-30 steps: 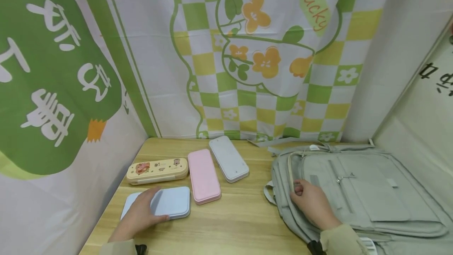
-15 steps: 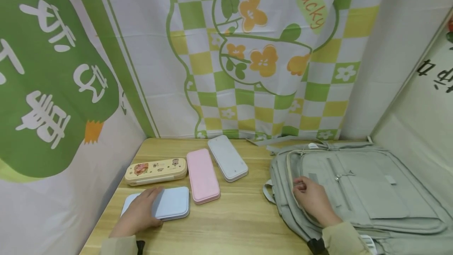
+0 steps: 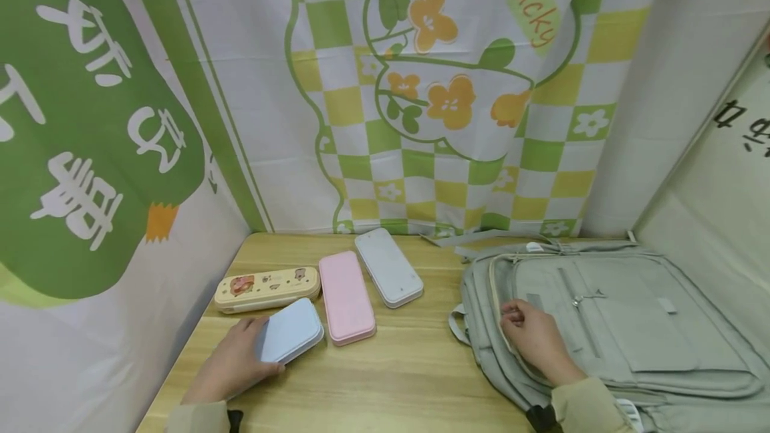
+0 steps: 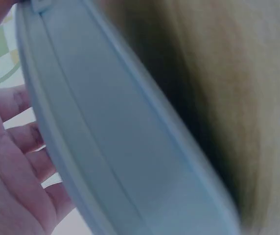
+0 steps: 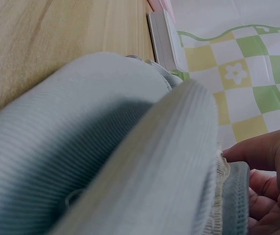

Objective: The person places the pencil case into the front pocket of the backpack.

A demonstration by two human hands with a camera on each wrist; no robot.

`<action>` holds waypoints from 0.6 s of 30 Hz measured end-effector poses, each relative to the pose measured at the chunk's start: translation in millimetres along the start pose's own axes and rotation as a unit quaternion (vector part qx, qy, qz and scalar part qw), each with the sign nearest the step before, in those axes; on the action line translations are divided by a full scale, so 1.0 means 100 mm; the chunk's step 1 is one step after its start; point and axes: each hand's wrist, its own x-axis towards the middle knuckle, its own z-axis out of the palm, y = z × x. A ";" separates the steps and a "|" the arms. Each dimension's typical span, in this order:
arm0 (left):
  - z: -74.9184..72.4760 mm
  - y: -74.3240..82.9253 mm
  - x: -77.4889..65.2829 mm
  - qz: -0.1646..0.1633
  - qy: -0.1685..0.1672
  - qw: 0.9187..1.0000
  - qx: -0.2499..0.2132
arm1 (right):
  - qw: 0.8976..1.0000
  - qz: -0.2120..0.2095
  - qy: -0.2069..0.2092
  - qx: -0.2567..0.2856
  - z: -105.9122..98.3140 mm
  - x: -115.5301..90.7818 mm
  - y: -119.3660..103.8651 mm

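Observation:
My left hand (image 3: 231, 361) grips a light blue pencil case (image 3: 293, 331) from its left end, thumb on the near side. The case is tilted, its near end raised off the table; the hand covers part of it. Its side (image 4: 105, 127) fills the middle of the left wrist view, fingers along the far face. On the right lies a grey-green backpack (image 3: 656, 326), flat. My right hand (image 3: 535, 339) pinches the edge of its opening. In the right wrist view the backpack's ribbed fabric (image 5: 174, 166) parts into a gap beside the fingers.
A yellow pencil case (image 3: 267, 289) with cartoon pictures, a pink case (image 3: 347, 298) and a white-grey case (image 3: 390, 269) lie behind the blue one on the wooden table (image 3: 397, 379). A printed curtain (image 3: 409, 179) hangs along the back edge.
My left hand has tilted the blue case up from lying flat on the table. The right hand has stayed at the backpack's opening with hardly any movement.

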 end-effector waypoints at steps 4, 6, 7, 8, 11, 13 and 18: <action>-0.04 0.00 -0.01 -0.008 0.023 0.999 -0.038 | 1.000 0.001 -0.001 0.000 -0.01 0.00 0.00; -0.05 0.01 -0.02 -0.018 0.030 0.998 -0.052 | 1.000 0.001 -0.002 0.000 -0.01 0.00 0.00; -0.06 0.01 -0.02 -0.023 0.032 0.998 -0.057 | 1.000 0.001 -0.002 0.000 -0.01 -0.01 0.00; -0.07 0.02 -0.02 -0.027 0.033 0.997 -0.064 | 1.000 0.002 -0.002 0.000 -0.01 -0.01 0.00; -0.11 0.05 -0.02 -0.044 0.036 0.993 -0.100 | 1.000 0.004 -0.004 0.002 -0.02 -0.01 -0.01; -0.15 0.07 -0.03 -0.060 0.041 0.987 -0.142 | 1.000 0.005 -0.005 0.005 -0.02 -0.01 -0.02; -0.24 0.13 -0.04 -0.096 0.066 0.953 -0.281 | 1.000 0.003 -0.006 0.014 -0.02 -0.02 -0.01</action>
